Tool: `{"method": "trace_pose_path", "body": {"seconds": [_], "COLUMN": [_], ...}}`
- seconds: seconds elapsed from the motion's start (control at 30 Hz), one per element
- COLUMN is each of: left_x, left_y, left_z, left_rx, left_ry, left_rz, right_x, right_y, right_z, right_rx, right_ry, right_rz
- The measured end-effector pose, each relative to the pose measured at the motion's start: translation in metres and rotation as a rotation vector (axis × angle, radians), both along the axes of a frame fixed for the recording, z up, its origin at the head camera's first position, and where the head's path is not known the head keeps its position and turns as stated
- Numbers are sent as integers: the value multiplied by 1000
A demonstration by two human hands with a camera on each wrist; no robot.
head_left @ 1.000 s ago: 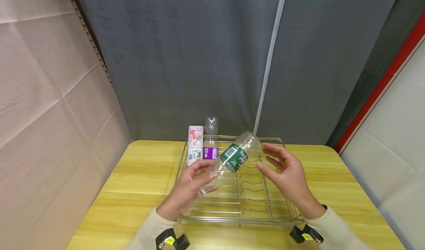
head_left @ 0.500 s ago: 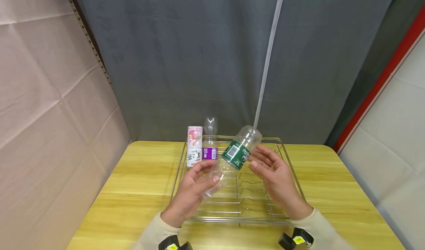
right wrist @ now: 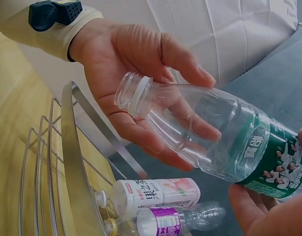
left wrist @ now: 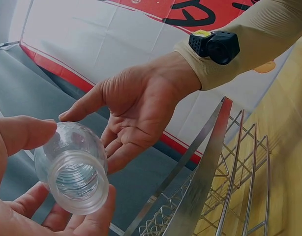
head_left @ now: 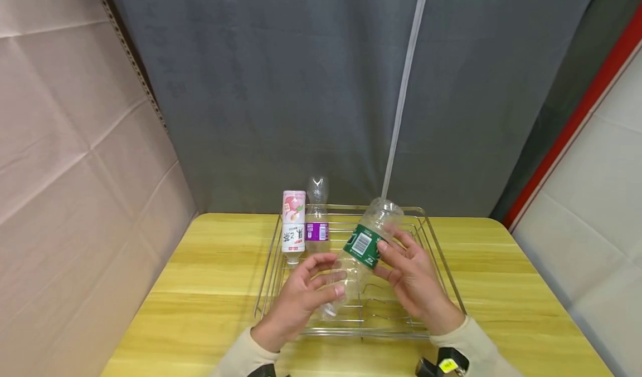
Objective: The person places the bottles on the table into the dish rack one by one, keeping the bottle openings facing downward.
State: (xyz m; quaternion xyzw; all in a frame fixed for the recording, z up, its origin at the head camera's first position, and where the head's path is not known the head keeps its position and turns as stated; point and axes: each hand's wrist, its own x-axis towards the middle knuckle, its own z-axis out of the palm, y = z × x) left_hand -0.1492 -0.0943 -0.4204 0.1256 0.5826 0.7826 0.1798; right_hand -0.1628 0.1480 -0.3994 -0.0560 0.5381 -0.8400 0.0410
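Note:
A clear plastic bottle [head_left: 378, 221] with a green label slants above the wire rack, its base up and away, its uncapped mouth toward the person. My right hand [head_left: 416, 282] pinches it at the label, thumb in front and fingers behind. Lower down, the fingers and thumb of my left hand [head_left: 303, 299] curve loosely round the neck end. In the left wrist view the threaded mouth [left wrist: 78, 183] faces the camera. The right wrist view shows left-hand fingers through the clear wall of the bottle [right wrist: 205, 125].
A metal wire rack [head_left: 362, 332] stands on the wooden table [head_left: 215, 288]. At its left lie a pink-and-white bottle [head_left: 294, 221] and a clear bottle with a purple label [head_left: 317, 215], side by side. A grey curtain [head_left: 281, 115] hangs behind.
The right hand has moved left from beside the bottle and taken hold of its label. The bottle has turned so the barcode faces forward and shifted slightly rightward and nearer. The left hand moved nearer too.

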Motion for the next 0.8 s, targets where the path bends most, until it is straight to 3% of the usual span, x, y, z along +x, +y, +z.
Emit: {"method": "trace_pose_path", "body": {"seconds": [0.37, 0.8], "left_x": [-3, -7], "left_y": [1, -6], "left_z": [-3, 0], "left_rx": [-7, -67], "left_ry": [13, 72], "left_rz": [-32, -32], "right_x": [-4, -9], "right_y": [8, 6], "right_z": [-3, 5], "right_rx": [-34, 31], "right_ry": [17, 33], "right_rz": [132, 116]}}
